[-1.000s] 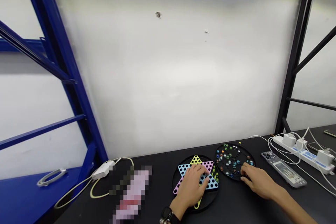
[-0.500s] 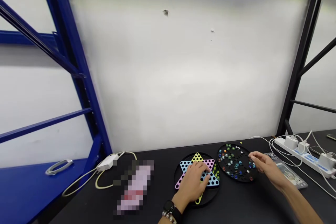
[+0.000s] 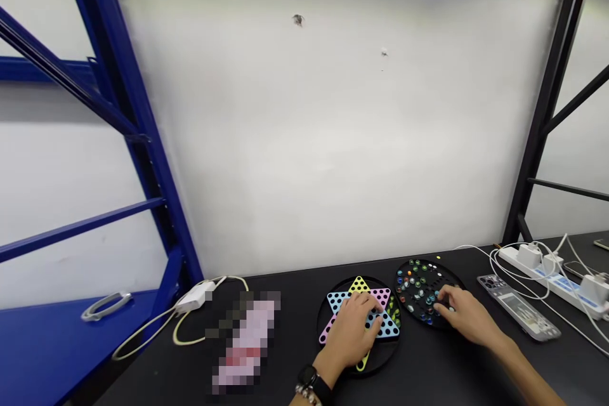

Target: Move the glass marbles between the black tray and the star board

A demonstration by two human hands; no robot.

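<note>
Marbles [image 3: 415,283] fill black tray [image 3: 451,275]; right hand [image 3: 464,316] grip unclear, left hand [image 3: 349,333] flat on board [image 3: 359,285].

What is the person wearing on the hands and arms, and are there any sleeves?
No sleeves show; both forearms are bare. At the wrist of the left hand sits a black smartwatch with a dark strap, and beside it a beaded bracelet. The right hand and its wrist show no ring, watch or band.

One head-worn camera looks forward, mostly at the white wall [image 3: 333,139]; the black table [image 3: 428,374] lies along the bottom edge.
</note>
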